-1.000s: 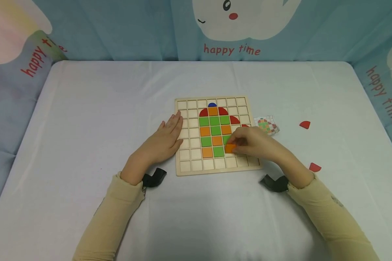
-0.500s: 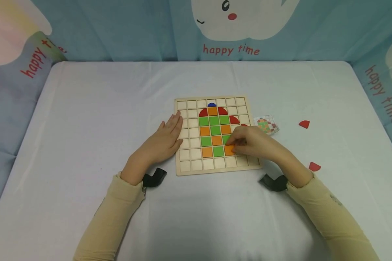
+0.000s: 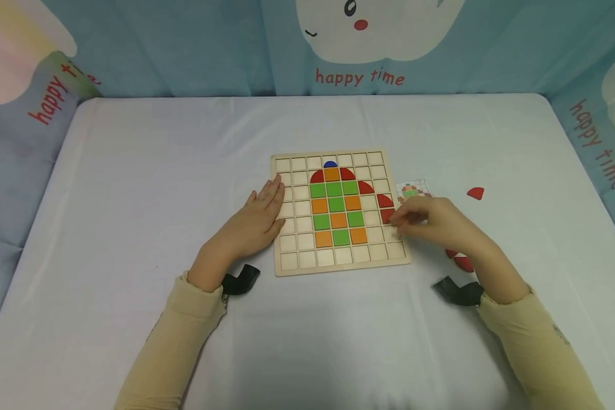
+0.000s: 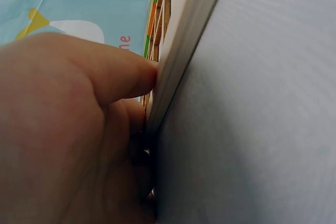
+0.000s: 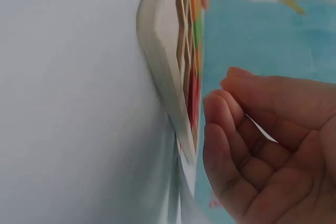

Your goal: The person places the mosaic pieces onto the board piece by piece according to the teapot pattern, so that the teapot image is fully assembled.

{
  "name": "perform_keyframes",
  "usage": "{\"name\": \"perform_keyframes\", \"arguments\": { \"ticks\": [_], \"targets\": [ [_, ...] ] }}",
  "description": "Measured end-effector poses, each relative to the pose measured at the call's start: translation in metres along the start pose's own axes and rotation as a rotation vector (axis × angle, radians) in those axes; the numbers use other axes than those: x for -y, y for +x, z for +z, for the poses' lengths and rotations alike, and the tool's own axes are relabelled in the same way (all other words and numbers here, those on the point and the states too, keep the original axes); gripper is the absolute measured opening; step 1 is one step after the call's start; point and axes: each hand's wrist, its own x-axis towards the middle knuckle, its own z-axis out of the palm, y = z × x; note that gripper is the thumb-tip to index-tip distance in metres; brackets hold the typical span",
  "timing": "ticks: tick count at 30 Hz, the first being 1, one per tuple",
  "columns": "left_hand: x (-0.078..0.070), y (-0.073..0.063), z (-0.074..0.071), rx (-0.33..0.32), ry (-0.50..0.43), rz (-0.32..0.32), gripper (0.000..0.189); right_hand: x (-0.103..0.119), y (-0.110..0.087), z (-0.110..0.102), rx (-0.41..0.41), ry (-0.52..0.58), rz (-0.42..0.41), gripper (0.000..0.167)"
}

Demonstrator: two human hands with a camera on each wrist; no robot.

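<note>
A square wooden grid board lies on the table. Green and orange square tiles fill its middle cells, such as this orange tile, with red quarter-round tiles and a blue half-round tile above or beside them. My left hand rests with straight fingers against the board's left edge; in the left wrist view the thumb touches the rim. My right hand hovers over the right edge, beside the red tiles there. Its fingers are loosely bent, with nothing visible between them.
A small pattern card lies right of the board, partly covered by my right hand. One loose red piece is farther right; more red pieces lie below the right wrist. Black straps hang at both wrists.
My right hand sets an orange tile into the bottom-right cell of the coloured block, lets go and moves right, uncovering red tiles at the board's right side. The left hand stays put.
</note>
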Motion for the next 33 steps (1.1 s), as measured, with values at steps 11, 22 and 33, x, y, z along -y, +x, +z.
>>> {"name": "perform_keyframes", "arguments": {
  "ticks": [11,22,33],
  "targets": [
    [-0.001,0.000,0.000,-0.001,0.000,0.002,0.064,-0.031,-0.044,-0.033,-0.029,-0.043,0.157,0.016],
    [-0.001,0.000,0.000,-0.001,0.000,-0.002,0.064,-0.056,-0.056,-0.046,0.128,-0.101,0.397,0.020],
    [0.000,0.001,0.001,-0.001,0.003,-0.006,0.065,-0.048,-0.052,-0.040,0.215,-0.018,0.458,0.029]
  ]
}}
